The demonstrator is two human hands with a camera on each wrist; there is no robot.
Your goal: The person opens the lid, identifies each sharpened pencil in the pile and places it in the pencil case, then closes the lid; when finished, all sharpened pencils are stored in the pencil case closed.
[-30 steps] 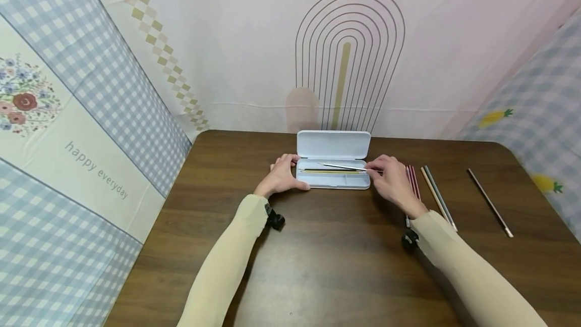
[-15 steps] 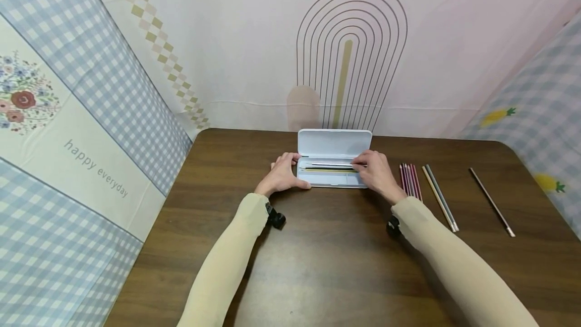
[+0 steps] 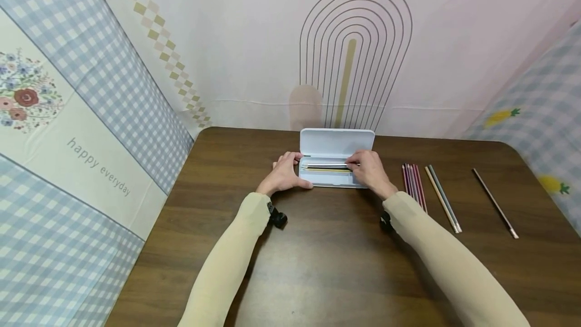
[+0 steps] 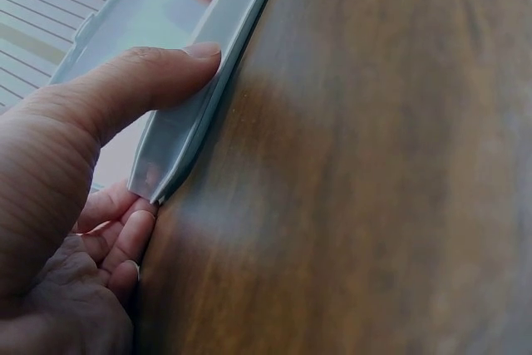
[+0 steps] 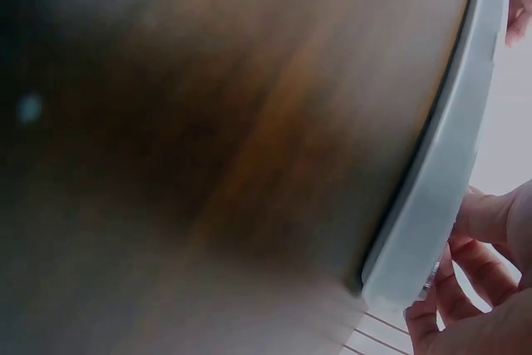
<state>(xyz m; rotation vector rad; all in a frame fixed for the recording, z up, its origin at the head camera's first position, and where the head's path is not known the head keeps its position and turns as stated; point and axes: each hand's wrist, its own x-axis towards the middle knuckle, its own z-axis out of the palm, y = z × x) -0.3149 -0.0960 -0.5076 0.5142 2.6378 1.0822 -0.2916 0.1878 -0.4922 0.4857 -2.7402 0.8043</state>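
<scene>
Currently | right hand (image 3: 369, 168) pinched white pencil (image 3: 326, 165) inside pencil case (image 3: 321, 179), shaft parallel to its length, running left from fingertips | left hand (image 3: 283, 173), thumb spread from fingers, gripped case's left end

The words "happy everyday" (image 3: 99, 166) stand on a white panel (image 3: 63, 160) of the blue-checked cloth (image 3: 81, 29) at left.

Bench (image 3: 336, 261): 1. Pencil case (image 3: 337, 142): 1. Pencils inside (image 3: 327, 169): several, exact count unclear. Bench pencils: one close-set purplish group (image 3: 415, 188), count unclear; one pair (image 3: 441, 198), 2; one lone pencil (image 3: 495, 203), 1. Hands: 2, left hand (image 3: 284, 173) and right hand (image 3: 368, 169). Printed pineapples (image 3: 501, 118): 2.
</scene>
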